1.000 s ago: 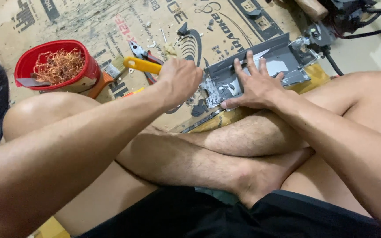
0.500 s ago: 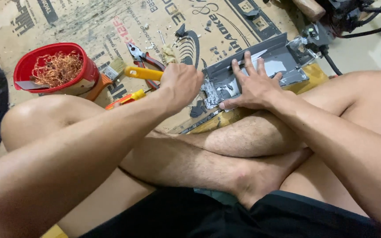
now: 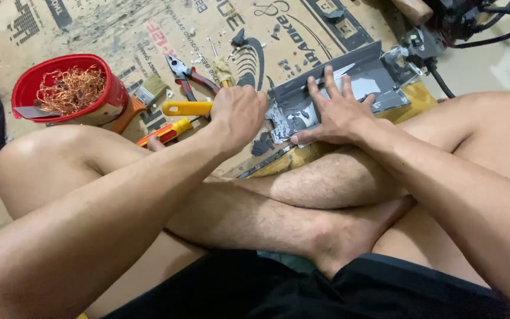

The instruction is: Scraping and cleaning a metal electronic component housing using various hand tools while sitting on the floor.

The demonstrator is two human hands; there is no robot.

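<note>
The person sits cross-legged on the floor, on flattened cardboard (image 3: 119,29) printed with dark letters and red marks, both knees boxing in the work. The left hand (image 3: 240,115) is closed in a fist around a yellow-handled tool (image 3: 187,108), the handle sticking out to the left; its working end is hidden behind the fist, right at the edge of the grey metal casing (image 3: 349,82). The right hand (image 3: 337,109) lies flat with fingers spread wide, pressing that casing down; the casing rests on a yellowish pad just above the crossed shin. Left of the fist lie red-handled pliers (image 3: 187,74), a yellow and red screwdriver (image 3: 166,133) and a small brush (image 3: 149,91), all close together. Further left stands a red bowl (image 3: 28,88) holding a tangle of copper wire (image 3: 69,88) and a flat blade. Black cables (image 3: 491,29) crowd the top right corner, and a dark bag sits at the left edge.
</note>
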